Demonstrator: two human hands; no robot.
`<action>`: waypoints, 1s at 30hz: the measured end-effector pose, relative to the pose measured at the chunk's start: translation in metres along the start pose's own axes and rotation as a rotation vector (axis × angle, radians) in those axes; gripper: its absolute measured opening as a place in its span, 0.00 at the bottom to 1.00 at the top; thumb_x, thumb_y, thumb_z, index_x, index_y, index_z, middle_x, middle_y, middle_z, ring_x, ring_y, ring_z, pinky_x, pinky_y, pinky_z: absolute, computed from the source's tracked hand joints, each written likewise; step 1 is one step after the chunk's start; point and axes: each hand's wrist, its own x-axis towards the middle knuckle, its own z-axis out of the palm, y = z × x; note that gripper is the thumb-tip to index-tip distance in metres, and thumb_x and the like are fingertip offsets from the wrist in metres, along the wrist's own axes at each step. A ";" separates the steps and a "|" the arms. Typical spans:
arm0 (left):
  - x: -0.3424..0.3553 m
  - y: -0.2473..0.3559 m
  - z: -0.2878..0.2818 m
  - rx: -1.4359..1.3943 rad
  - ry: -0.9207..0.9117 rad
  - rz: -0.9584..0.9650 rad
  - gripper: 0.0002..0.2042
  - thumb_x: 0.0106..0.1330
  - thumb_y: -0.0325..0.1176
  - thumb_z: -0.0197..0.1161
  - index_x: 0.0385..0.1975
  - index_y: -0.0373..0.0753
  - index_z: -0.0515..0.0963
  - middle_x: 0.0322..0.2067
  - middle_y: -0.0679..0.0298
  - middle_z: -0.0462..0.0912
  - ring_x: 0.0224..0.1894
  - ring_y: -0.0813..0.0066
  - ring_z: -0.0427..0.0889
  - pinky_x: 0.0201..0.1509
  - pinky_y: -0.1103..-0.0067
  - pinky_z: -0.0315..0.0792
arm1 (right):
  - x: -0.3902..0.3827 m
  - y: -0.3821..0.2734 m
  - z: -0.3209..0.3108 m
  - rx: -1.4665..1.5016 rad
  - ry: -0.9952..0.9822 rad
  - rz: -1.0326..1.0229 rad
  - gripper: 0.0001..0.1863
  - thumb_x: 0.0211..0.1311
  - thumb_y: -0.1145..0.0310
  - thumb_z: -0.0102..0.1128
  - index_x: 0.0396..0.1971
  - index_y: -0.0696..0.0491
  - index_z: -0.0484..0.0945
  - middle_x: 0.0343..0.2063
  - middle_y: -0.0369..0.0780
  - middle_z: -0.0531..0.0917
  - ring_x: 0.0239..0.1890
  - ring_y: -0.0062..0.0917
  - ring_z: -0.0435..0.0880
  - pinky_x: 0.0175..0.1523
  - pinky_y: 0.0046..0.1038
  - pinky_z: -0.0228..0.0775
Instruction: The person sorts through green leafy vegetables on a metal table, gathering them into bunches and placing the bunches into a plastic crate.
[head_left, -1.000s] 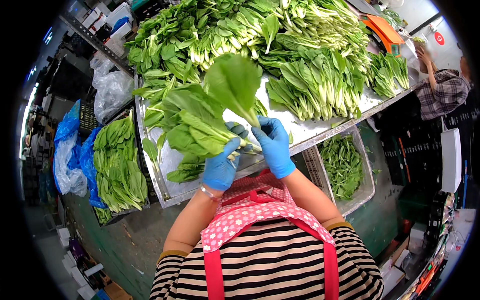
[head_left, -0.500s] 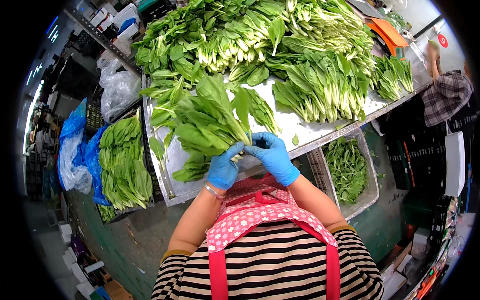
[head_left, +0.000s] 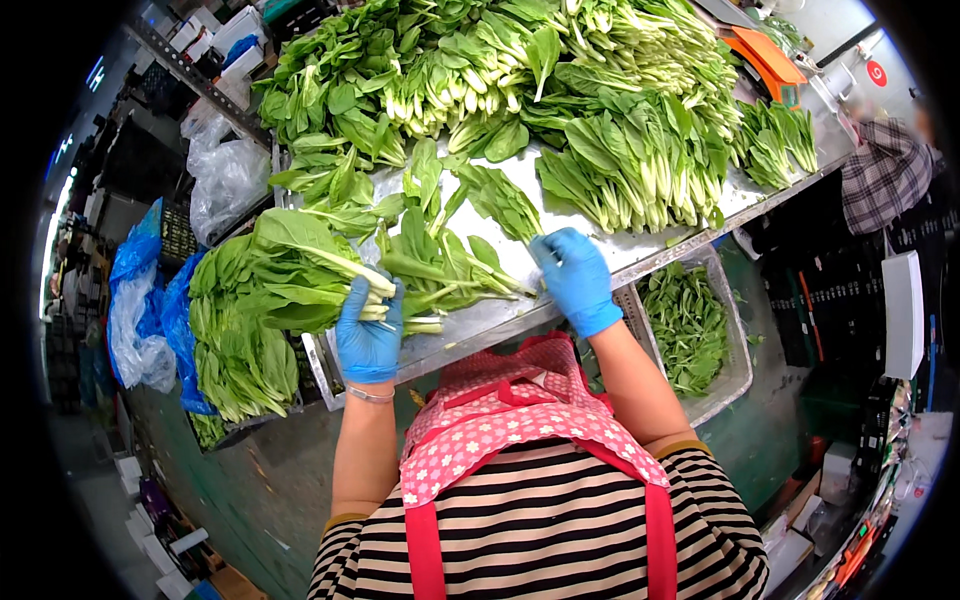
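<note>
In my left hand [head_left: 368,325], gloved in blue, is a bunch of leafy greens [head_left: 290,265], gripped by its pale stems. Its leaves point left, past the corner of the metal table [head_left: 440,345] and above the crate at the left. My right hand [head_left: 577,280], also in a blue glove, is at the table's front edge. Its fingers are curled in around the stem ends of a small bundle of greens [head_left: 498,200] lying on the metal. Loose stalks [head_left: 440,260] lie between my two hands.
A large heap of leafy greens [head_left: 630,160] covers the table's far side. A crate of greens [head_left: 235,360] stands at the left beside blue plastic bags [head_left: 180,325]. Below the table's right edge is a bin [head_left: 738,345] of loose leaves. Another person's plaid sleeve [head_left: 882,180] shows far right.
My hands were together on the bunch. Now my left hand has carried it left toward the crate, tipping its leaves leftward, while my right hand has let go and moved right to the small bundle.
</note>
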 end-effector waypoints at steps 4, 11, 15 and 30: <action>-0.003 -0.011 0.004 0.047 -0.015 -0.080 0.09 0.58 0.25 0.54 0.39 0.34 0.70 0.35 0.58 0.77 0.41 0.67 0.76 0.46 0.68 0.73 | 0.007 0.018 0.002 -0.473 -0.108 -0.096 0.10 0.42 0.64 0.60 0.24 0.52 0.73 0.25 0.43 0.72 0.29 0.35 0.72 0.33 0.34 0.64; -0.004 -0.028 0.010 0.150 -0.043 -0.149 0.13 0.60 0.26 0.51 0.45 0.34 0.67 0.42 0.60 0.75 0.45 0.68 0.75 0.43 0.69 0.74 | 0.007 0.003 -0.009 -0.281 0.302 -0.325 0.10 0.42 0.73 0.60 0.26 0.53 0.69 0.27 0.41 0.72 0.29 0.34 0.71 0.33 0.31 0.63; -0.005 -0.035 0.014 0.194 -0.075 -0.167 0.15 0.60 0.27 0.51 0.48 0.34 0.65 0.45 0.59 0.73 0.47 0.67 0.73 0.43 0.71 0.75 | 0.007 0.010 -0.006 0.328 0.200 0.079 0.11 0.48 0.73 0.60 0.32 0.57 0.70 0.24 0.39 0.76 0.23 0.23 0.75 0.26 0.21 0.64; -0.007 -0.036 0.008 0.213 -0.039 -0.197 0.17 0.60 0.27 0.52 0.49 0.34 0.63 0.45 0.59 0.72 0.45 0.67 0.74 0.39 0.72 0.74 | 0.006 0.005 -0.008 1.288 -0.105 0.656 0.12 0.55 0.68 0.55 0.37 0.59 0.71 0.26 0.40 0.79 0.25 0.21 0.79 0.26 0.17 0.69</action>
